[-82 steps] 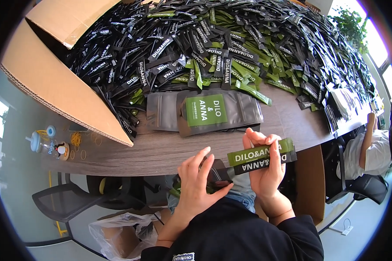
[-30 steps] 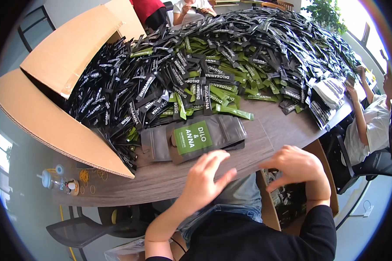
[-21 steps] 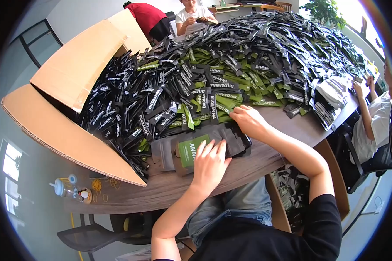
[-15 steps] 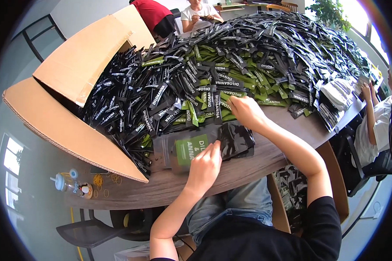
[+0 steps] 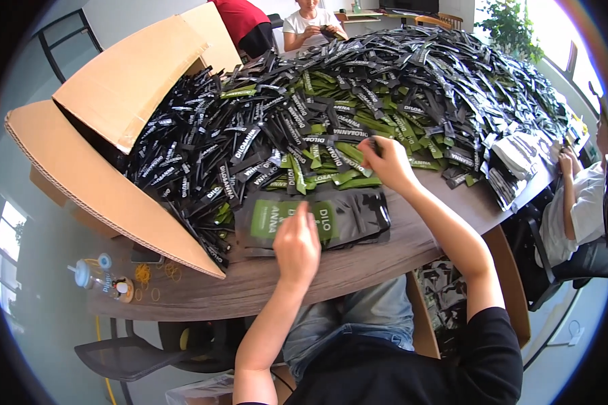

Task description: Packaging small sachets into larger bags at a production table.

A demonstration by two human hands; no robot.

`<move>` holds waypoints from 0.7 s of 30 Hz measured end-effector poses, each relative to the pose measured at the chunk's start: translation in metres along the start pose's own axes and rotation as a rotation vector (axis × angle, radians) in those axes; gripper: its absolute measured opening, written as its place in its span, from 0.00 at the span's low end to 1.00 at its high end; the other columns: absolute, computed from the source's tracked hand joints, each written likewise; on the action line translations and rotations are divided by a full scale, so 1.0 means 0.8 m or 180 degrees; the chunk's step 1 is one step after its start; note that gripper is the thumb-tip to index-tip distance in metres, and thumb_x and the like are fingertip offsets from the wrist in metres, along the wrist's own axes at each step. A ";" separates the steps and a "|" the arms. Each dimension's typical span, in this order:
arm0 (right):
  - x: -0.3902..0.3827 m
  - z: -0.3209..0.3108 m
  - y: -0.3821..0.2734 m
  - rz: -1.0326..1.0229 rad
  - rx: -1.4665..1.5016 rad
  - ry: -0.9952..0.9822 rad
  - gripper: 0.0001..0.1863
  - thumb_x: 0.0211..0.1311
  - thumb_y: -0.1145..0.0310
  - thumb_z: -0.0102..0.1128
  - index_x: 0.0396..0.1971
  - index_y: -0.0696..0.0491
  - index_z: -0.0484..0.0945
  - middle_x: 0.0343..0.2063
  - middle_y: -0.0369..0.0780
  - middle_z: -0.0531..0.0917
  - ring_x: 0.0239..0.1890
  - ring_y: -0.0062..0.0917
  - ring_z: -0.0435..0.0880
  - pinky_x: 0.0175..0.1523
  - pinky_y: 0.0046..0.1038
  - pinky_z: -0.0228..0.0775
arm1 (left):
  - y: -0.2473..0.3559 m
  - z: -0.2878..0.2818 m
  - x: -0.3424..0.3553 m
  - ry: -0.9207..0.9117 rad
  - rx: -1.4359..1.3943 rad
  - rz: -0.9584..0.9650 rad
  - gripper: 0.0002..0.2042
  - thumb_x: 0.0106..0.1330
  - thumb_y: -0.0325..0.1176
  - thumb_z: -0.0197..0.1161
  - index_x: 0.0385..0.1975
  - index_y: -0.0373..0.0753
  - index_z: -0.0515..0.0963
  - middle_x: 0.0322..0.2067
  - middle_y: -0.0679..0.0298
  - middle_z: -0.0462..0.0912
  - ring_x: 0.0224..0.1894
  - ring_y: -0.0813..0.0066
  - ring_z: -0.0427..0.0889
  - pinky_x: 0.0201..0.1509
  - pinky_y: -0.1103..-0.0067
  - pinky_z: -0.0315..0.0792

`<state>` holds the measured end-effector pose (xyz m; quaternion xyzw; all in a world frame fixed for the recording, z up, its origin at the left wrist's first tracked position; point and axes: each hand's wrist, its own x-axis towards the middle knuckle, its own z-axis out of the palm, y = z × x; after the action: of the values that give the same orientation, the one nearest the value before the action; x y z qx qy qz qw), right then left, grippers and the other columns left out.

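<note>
Far left and upper left: open cardboard box (image 5: 125, 84), flaps angled out over the table (image 5: 206, 297). Lower left on the table, clear bottle with pale blue lid (image 5: 94, 278), then loose yellow rubber bands (image 5: 142, 273). Centre: dark pouches (image 5: 355, 217) with green labels lie flat, overlapping, near the table's front edge. Left hand (image 5: 297, 248) is over them, fingers bent and blurred; can't tell whether it grips or just rests. Behind, a big heap of black and green sachets (image 5: 412, 74) fills the upper middle. Right hand (image 5: 387, 164) sits right of centre at the heap's near side, fingers curled in; something dark shows by thumb and forefinger, can't tell if pinched. Lower right, below the table edge, carton (image 5: 512, 287) with sachets inside. Right, white-and-dark stack (image 5: 517, 155) on the table; far right, seated person in white top (image 5: 583, 206).
</note>
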<state>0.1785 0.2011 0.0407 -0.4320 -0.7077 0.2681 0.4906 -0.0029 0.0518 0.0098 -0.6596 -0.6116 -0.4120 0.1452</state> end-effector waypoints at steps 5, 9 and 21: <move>-0.120 -0.032 -0.019 -0.0025 0.0986 0.0770 0.05 0.62 0.70 0.56 0.30 0.56 0.76 0.11 0.29 0.69 0.15 0.11 0.69 0.21 0.17 0.59 | -0.018 -0.033 0.000 0.1303 -0.0394 -0.0715 0.09 0.65 0.23 0.53 0.42 0.27 0.75 0.26 0.53 0.79 0.25 0.62 0.79 0.29 0.75 0.72; -0.200 -0.053 -0.017 -0.0248 0.1425 0.0997 0.07 0.61 0.70 0.58 0.26 0.57 0.75 0.12 0.31 0.73 0.15 0.12 0.71 0.21 0.16 0.61 | 0.007 -0.070 -0.019 0.1976 0.0016 -0.0400 0.09 0.66 0.26 0.55 0.36 0.23 0.76 0.19 0.57 0.80 0.15 0.82 0.71 0.18 0.82 0.64; -0.236 -0.042 -0.077 0.0472 0.0772 -0.1504 0.13 0.54 0.69 0.60 0.15 0.60 0.71 0.09 0.44 0.71 0.12 0.23 0.71 0.20 0.25 0.59 | 0.098 -0.075 -0.132 -0.0670 -0.1190 0.0414 0.25 0.41 0.19 0.62 0.46 0.27 0.75 0.46 0.54 0.79 0.39 0.63 0.78 0.43 0.74 0.72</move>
<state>0.2158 0.0048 0.0153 -0.3462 -0.7316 0.4795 0.3391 0.0568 -0.0789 -0.0043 -0.7525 -0.4926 -0.4368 -0.0180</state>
